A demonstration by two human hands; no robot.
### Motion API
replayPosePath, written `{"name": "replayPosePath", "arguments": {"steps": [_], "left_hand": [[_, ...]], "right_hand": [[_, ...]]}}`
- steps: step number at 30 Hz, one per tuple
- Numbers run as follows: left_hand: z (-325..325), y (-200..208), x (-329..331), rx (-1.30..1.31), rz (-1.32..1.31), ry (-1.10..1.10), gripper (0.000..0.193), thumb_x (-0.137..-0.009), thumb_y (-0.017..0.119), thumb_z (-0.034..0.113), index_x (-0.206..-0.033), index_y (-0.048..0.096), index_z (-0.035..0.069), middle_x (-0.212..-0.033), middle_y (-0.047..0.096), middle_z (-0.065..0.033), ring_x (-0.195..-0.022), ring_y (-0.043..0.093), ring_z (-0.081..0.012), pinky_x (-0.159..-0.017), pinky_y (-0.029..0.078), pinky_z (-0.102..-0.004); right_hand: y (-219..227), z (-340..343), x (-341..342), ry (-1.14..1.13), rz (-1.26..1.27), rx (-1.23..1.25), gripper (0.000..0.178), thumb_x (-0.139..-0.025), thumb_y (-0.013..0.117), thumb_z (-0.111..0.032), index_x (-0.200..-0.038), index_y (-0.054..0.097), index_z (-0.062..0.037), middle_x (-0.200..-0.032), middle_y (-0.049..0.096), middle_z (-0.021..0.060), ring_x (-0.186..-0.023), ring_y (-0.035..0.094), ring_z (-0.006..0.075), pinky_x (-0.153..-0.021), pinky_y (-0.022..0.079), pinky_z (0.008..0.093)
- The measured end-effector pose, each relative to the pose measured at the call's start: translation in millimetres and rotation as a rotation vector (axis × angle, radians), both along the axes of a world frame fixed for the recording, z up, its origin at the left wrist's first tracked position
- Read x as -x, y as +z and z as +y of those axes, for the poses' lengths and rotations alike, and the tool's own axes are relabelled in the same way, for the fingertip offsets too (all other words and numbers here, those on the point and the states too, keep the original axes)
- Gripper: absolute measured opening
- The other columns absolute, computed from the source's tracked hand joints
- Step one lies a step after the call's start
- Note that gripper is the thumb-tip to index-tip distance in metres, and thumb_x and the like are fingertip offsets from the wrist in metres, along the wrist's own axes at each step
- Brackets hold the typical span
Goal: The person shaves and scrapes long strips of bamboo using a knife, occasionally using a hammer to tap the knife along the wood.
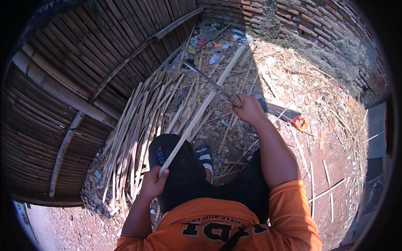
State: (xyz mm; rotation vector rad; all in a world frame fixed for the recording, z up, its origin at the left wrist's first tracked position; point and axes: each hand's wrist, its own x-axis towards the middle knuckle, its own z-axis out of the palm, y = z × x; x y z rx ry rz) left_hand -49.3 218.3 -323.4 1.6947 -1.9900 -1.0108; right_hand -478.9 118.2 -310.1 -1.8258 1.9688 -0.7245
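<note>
A long pale bamboo strip (193,122) runs from my left knee up and away to the right, its far end near the litter by the wall. My left hand (155,183) is closed round its near end, beside my left thigh. In my right hand (248,109) is the wooden handle of a long-bladed knife (205,77). The blade points up and to the left and crosses the strip, seemingly touching it; the exact contact is too small to tell. Just right of my right hand, a handsaw (279,112) with an orange-red handle lies on the ground.
Many split bamboo strips (136,138) lie in a heap to my left, below a slatted bamboo wall (83,62). A brick wall (301,23) stands at the back. Shavings (289,69) and plastic litter (214,58) cover the ground. My sandalled foot (205,157) is between the heap and the saw.
</note>
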Motion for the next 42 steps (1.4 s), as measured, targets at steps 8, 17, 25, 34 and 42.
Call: {"name": "replayPosePath", "arguments": {"steps": [8, 17, 25, 34, 42], "left_hand": [[-1.2, 0.7, -1.1, -0.037, 0.076, 0.007, 0.042, -0.102, 0.064, 0.041, -0.085, 0.062, 0.002, -0.060, 0.056, -0.0055, -0.057, 0.053, -0.0134, -0.055, 0.041, -0.0345], [-2.7, -9.6, -5.8, 0.049, 0.034, -0.032, 0.042, -0.102, 0.064, 0.041, -0.085, 0.062, 0.002, -0.059, 0.055, -0.0062, -0.056, 0.053, -0.0142, -0.053, 0.041, -0.0345], [-0.4, -6.0, -6.9, 0.029, 0.043, -0.047, 0.042, -0.100, 0.066, 0.040, -0.086, 0.062, 0.002, -0.057, 0.055, -0.0096, -0.053, 0.053, -0.0178, -0.053, 0.042, -0.0366], [-0.6, -17.8, -7.7, 0.078, 0.049, -0.002, 0.043, -0.101, 0.064, 0.042, -0.085, 0.061, 0.002, -0.057, 0.056, -0.0111, -0.052, 0.056, -0.0202, -0.052, 0.042, -0.0374], [17.5, 4.2, -12.6, 0.074, -0.039, -0.017, 0.039, -0.100, 0.065, 0.039, -0.090, 0.063, 0.002, -0.059, 0.059, -0.0112, -0.053, 0.060, -0.0229, -0.053, 0.045, -0.0375]], "right_hand": [[15.9, 38.0, -74.3, 0.563, 0.329, 0.012, 0.027, -0.077, 0.071, -0.018, -0.101, 0.065, -0.0075, -0.086, 0.070, 0.0212, -0.089, 0.069, 0.0434, -0.079, 0.054, 0.0532], [13.9, 7.2, 5.3, -0.091, -0.029, -0.004, 0.026, -0.081, 0.075, -0.025, -0.099, 0.067, -0.0077, -0.084, 0.070, 0.0210, -0.088, 0.069, 0.0424, -0.080, 0.055, 0.0514], [25.4, 35.9, -60.2, 0.540, 0.330, 0.011, 0.023, -0.081, 0.074, -0.024, -0.098, 0.067, -0.0091, -0.085, 0.071, 0.0200, -0.087, 0.069, 0.0426, -0.080, 0.055, 0.0511], [14.8, 14.0, -13.2, 0.085, 0.030, 0.107, 0.026, -0.082, 0.074, -0.023, -0.099, 0.066, -0.0057, -0.087, 0.070, 0.0219, -0.087, 0.068, 0.0444, -0.080, 0.054, 0.0520], [14.8, 24.1, -24.9, 0.344, 0.156, 0.148, 0.027, -0.085, 0.077, -0.023, -0.100, 0.066, -0.0032, -0.079, 0.069, 0.0186, -0.077, 0.070, 0.0384, -0.070, 0.053, 0.0487]]}}
